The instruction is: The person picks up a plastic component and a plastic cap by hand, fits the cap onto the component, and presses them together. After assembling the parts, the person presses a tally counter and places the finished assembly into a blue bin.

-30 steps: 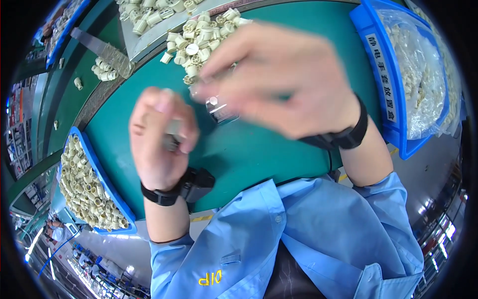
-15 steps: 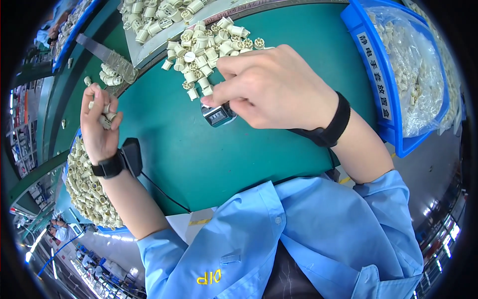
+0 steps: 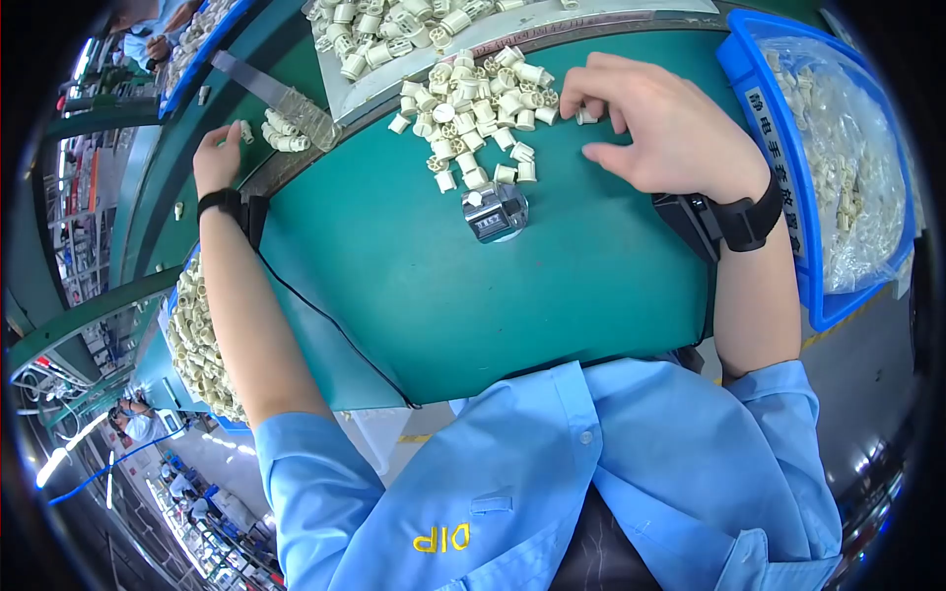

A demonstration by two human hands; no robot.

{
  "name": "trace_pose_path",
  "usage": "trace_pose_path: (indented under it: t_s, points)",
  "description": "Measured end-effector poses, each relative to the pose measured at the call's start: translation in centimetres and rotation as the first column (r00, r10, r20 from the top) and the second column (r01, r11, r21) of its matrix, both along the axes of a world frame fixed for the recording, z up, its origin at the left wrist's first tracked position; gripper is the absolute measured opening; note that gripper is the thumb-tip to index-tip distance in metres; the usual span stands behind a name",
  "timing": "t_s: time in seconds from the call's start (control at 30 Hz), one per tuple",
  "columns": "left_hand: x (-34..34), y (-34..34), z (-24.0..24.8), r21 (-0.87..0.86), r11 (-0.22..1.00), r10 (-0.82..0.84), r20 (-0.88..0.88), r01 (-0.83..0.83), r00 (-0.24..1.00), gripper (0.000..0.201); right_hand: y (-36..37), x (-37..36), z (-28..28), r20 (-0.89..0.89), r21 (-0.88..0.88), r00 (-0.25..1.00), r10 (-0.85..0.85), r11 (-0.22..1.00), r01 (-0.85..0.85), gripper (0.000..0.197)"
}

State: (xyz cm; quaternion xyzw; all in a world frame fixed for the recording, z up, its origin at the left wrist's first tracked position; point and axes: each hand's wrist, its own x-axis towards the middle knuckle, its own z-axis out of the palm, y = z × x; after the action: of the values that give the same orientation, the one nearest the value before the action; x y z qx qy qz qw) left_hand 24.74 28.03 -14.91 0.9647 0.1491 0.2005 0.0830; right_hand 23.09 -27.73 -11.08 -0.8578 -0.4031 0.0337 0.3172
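While a cream piece [image 3: 246,132] meets the left hand [image 3: 218,161], its hold unclear, piled pieces [image 3: 483,111] lie beside the half-open right hand [image 3: 662,126].

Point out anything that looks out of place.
Cream parts sit singly on the green strip at far left, apart from the heap on the mat. That looks scattered, though it may be deliberate; no damage shows.

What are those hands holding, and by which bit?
I can't tell if the left grip holds the cream piece beside it, or where. The right grip is open by the pile of pieces, with no clear hold.
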Motion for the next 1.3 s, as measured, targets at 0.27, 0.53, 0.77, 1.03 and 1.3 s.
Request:
trace_pose_path:
  t_s: [0.27,0.53,0.77,1.03,1.3]
  points:
    - [0.8,-2.3,2.9,-0.191,0.950,0.141,-0.445,-0.247,0.885,0.045,0.5,0.6,-2.5,0.038,0.070,0.996,-0.084,0.994,0.081,0.025]
    - [-6.2,-15.1,8.2,-0.557,0.755,-0.327,0.134,0.344,0.935,0.026,0.4,0.8,0.3,-0.090,0.119,0.993,-0.075,0.989,0.086,0.024]
    - [-12.7,-27.9,7.6,-0.510,0.547,-0.672,0.204,0.663,0.712,0.021,4.2,-3.2,2.5,-0.443,0.705,0.837,0.320,0.702,0.105,0.023]
    - [-14.3,-29.8,4.4,-0.685,0.338,-0.538,0.421,0.645,0.730,0.028,5.5,-4.9,1.7,-0.362,0.809,0.795,0.487,0.588,0.009,0.031]
    - [-15.5,-30.4,4.9,-0.696,0.304,-0.444,0.500,0.650,0.743,0.029,5.7,-5.1,1.5,-0.274,0.816,0.834,0.479,0.575,-0.062,0.029]
